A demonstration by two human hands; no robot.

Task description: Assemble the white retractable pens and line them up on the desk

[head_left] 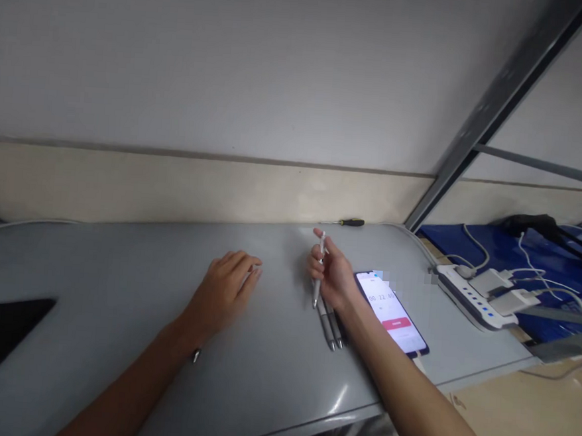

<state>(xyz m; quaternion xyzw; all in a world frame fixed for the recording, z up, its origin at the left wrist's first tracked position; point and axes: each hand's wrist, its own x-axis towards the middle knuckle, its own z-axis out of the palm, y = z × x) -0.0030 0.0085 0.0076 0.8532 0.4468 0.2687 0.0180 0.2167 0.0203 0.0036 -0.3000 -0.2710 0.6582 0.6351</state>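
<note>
In the head view, my right hand [337,274] is closed around a light-coloured pen [317,286], held almost upright with its tip toward me. Beneath that hand, two grey pens [326,327] lie side by side on the table, their upper ends partly hidden by the hand. My left hand [226,290] rests on the grey table with nothing in it, fingers loosely bent and the thumb apart from them. A small metallic tip [196,355] pokes out beside my left wrist; whatever it belongs to is covered by the forearm.
A phone [391,311] with a lit timer screen lies right of my right hand. Further right, a power strip [475,297] carries chargers and cables. By the wall is a screwdriver [353,222]. A black flat object [3,337] occupies the left side. A metal post [455,150] rises at the right.
</note>
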